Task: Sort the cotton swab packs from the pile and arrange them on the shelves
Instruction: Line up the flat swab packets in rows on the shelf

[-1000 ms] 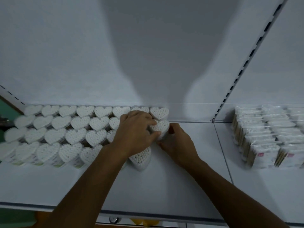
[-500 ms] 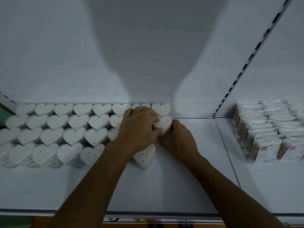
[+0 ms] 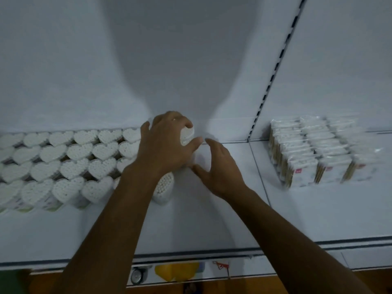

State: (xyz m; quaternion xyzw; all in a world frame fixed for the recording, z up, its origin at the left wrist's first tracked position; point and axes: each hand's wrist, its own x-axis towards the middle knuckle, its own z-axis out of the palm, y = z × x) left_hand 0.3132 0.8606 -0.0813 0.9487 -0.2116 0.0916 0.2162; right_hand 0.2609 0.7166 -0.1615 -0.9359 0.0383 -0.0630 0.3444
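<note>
Item: heart-shaped swab pack (image 3: 187,135), upright, at the right end of the back row on the shelf (image 3: 212,225), close to the rear panel. Partly hidden under fingers; swab tips face up.

Step in hand, as judged: seating this pack at the end of the heart-pack rows (image 3: 63,158), four rows deep, packed edge to edge. Next move likely calls for nudging it flush with its neighbour, then filling the right ends of the rows nearer the front, where one pack (image 3: 163,187) stands alone at the front right.

Left hand (image 3: 167,145): fingers curled over the pack, thumb out to the right; grasping it from above.

Right hand (image 3: 218,166): released, fingers and thumb spread in an open curve, holding nothing, just right of the pack; whether it touches the shelf cannot be told.

Adjacent bay, well apart: flat bagged swab packs (image 3: 314,149), standing in rows.
</note>
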